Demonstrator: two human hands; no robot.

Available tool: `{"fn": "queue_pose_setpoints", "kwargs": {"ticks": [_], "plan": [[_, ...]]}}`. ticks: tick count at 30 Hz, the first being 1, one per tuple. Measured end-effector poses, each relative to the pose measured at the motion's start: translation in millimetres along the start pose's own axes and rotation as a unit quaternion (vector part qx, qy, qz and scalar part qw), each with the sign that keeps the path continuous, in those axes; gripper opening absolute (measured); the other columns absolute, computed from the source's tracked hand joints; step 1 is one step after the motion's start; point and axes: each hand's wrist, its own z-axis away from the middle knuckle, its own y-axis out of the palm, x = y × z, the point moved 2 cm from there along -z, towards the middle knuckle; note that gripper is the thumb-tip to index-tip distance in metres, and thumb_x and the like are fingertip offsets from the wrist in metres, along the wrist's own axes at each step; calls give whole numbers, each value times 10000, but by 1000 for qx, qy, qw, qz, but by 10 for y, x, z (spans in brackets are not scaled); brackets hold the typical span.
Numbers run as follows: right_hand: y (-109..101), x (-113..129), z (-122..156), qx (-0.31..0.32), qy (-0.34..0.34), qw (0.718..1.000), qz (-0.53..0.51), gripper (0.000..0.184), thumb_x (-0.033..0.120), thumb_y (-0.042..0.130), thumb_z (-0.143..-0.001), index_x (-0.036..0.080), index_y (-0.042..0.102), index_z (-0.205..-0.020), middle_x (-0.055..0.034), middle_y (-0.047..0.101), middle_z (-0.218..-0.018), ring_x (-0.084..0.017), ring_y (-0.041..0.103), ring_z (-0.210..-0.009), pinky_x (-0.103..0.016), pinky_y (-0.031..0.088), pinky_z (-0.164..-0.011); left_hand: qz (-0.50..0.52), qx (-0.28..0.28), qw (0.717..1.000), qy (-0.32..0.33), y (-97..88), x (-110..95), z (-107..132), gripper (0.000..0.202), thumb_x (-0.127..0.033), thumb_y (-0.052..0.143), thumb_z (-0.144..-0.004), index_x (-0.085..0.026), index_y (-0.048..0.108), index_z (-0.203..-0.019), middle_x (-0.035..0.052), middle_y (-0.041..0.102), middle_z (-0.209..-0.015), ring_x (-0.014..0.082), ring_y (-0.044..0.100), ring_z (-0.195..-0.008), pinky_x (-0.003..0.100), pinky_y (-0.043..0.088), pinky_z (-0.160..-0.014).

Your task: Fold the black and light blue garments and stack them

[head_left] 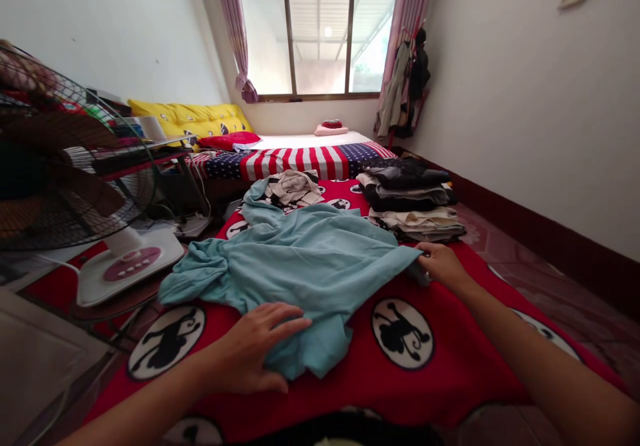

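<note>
The bed point(450, 359) is covered by a red blanket printed with black-and-white monkey roundels and fills the lower centre of the view. Beyond it lies a stars-and-stripes cover point(300, 161), with yellow pillows point(200, 118) and a red pillow point(229, 141) against the left wall below the window point(318, 39).

A standing fan point(55, 159) occupies the left edge; its white base point(131, 263) with pink buttons rests just beside the bed.

A light blue shirt point(310, 259) lies spread and partly rumpled across the middle of the red blanket. Its left part is bunched; its near hem hangs in a fold toward the person.

A stack of folded clothes point(413, 199), dark items above pale ones, sits on the blanket at the right, just behind the shirt's right corner. A smaller heap of unfolded pale garments point(293, 187) lies behind the shirt.

The left hand point(250, 353) rests palm down on the near hem of the shirt, fingers point(290, 319) extended, slightly spread and flat on the fabric, not gripping.

The right hand point(443, 265) is at the shirt's right corner, fingers closed in a pinch on the fabric edge, near the base of the folded stack.
</note>
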Motion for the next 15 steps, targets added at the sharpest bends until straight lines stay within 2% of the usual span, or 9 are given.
{"fn": "queue_pose_setpoints", "kwargs": {"ticks": [2,4,6,8,9,11,13,15], "plan": [[41,21,-88,-15,53,988,-142,177,317,584,-669,195,637,-786,-19,606,-569,-206,607,-554,-305,490,-506,-1,-14,999,-34,103,-30,-60,615,-313,673,-726,-275,519,-1321,102,588,-1264,292,557,-1120,415,436,-972],[146,72,-114,-69,53,970,-229,270,325,591,-667,203,602,-907,-48,657,-748,-217,654,-670,-326,536,-556,14,-44,995,-84,135,71,-186,393,-202,564,-758,-244,640,-1141,83,670,-1095,258,613,-1002,370,471,-892],[289,150,-39,-141,3,957,-256,388,326,601,-675,216,552,-1044,-73,653,-981,-225,665,-863,-341,560,-654,58,-108,979,-162,73,291,-341,310,-197,477,-800,-216,674,-1039,64,704,-986,238,641,-922,339,483,-836],[452,248,141,-189,-66,948,-249,404,320,608,-706,213,536,-1088,-87,619,-1095,-230,636,-975,-353,553,-729,112,-201,937,-264,-42,596,-471,323,-257,418,-845,-186,673,-1031,56,717,-962,229,648,-897,318,490,-809],[540,305,253,-181,-103,951,-226,336,313,597,-736,208,561,-1054,-87,622,-1085,-228,626,-984,-355,542,-756,128,-244,910,-311,-92,755,-516,337,-281,399,-854,-172,675,-1014,57,720,-956,229,647,-897,312,492,-801],[722,430,474,-103,-168,967,-164,140,270,539,-802,210,617,-902,-67,651,-965,-212,626,-914,-347,520,-779,127,-294,866,-383,-139,1034,-567,354,-302,386,-851,-156,681,-980,75,724,-947,251,640,-926,331,484,-824],[889,558,646,-8,-216,970,-109,159,204,485,-830,223,632,-772,-46,654,-845,-200,621,-836,-342,502,-777,114,-311,845,-419,-105,1212,-575,359,-328,410,-841,-144,686,-978,114,722,-970,292,632,-966,375,467,-853],[1032,684,729,45,-242,967,-59,146,176,519,-813,233,654,-819,-42,649,-871,-209,610,-867,-353,487,-806,109,-318,839,-427,-26,1279,-558,376,-360,435,-838,-138,685,-1011,146,713,-1022,324,621,-1005,407,453,-873]]}}
